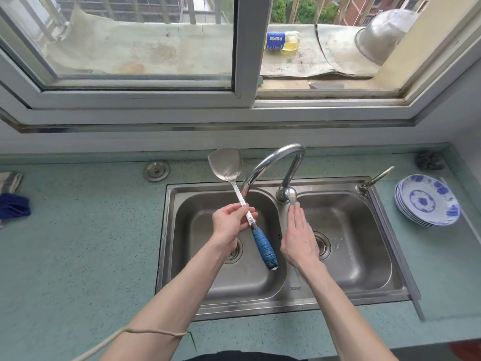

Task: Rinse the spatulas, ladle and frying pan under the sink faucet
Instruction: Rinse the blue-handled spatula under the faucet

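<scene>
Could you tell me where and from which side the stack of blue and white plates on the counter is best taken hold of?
Probably at the stack's near-left rim, coming from the sink side. The plates lean with that edge raised off the counter, so fingers could slip under the bottom plate while the thumb presses on top. The right hand, open by the faucet handle, is the nearer one.

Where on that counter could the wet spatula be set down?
Bare counter stretches between the blue cloth and the sink, and along the front edge. The right side is crowded by stacked plates. The left hand holds the spatula.
</scene>
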`<state>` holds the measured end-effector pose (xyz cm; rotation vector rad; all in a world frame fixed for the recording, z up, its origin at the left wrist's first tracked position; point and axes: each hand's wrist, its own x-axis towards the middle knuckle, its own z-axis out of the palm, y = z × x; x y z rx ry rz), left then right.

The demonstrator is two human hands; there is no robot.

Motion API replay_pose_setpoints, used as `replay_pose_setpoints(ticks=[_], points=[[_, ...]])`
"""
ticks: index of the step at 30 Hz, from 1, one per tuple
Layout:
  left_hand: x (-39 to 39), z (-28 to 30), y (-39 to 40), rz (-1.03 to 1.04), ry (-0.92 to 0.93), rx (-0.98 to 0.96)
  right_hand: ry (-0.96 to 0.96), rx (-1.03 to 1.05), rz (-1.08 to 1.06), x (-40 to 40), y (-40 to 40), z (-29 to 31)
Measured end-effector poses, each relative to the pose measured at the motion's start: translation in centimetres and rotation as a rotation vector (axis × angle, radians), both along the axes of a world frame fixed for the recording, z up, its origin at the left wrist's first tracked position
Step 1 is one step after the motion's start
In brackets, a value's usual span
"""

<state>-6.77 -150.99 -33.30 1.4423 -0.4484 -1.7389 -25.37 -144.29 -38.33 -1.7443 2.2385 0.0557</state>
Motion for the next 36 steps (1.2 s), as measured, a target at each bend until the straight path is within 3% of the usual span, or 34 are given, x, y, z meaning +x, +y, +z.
replay_pose_setpoints(ticks=[8, 11, 13, 16, 18, 22, 29, 36], points=[[0.4, -0.3, 0.7, 0.037, 0.005, 0.026, -0.054, 0.116, 0.001, 0.0, -0.3, 0.6], [0.4, -0.6, 1.1, 0.051, 0.011, 0.032, -0.159, -0.039, -0.046, 0.4, -0.4, 1.6], [0.3, -0.6, 1.4, 0.063, 0.019, 0.036, -0.395, -0.151, -0.128, 1.9, 0.2, 2.7], [0.4, -0.6, 2.0, 0.083, 0.020, 0.039, -0.901, 0.045, -0.303, 4.8, 1.2, 4.9], [0.5, -0.6, 2.4, 0.095, 0.017, 0.035, -1.046, 0.150, -0.334, 6.2, 1.9, 5.6], [1.0, -0.6, 3.1, 0.145, -0.007, 0.023, -0.940, 0.089, -0.276, 7.8, 3.2, 6.2], [1.7, -1.2, 4.8, 0.184, -0.042, 0.034, -1.399, 0.301, -0.425, 7.5, 5.1, 7.2], [0.5, -1.9, 6.5, 0.198, -0.089, 0.061, -1.353, 0.376, -0.415, 5.9, 6.2, 7.1]])
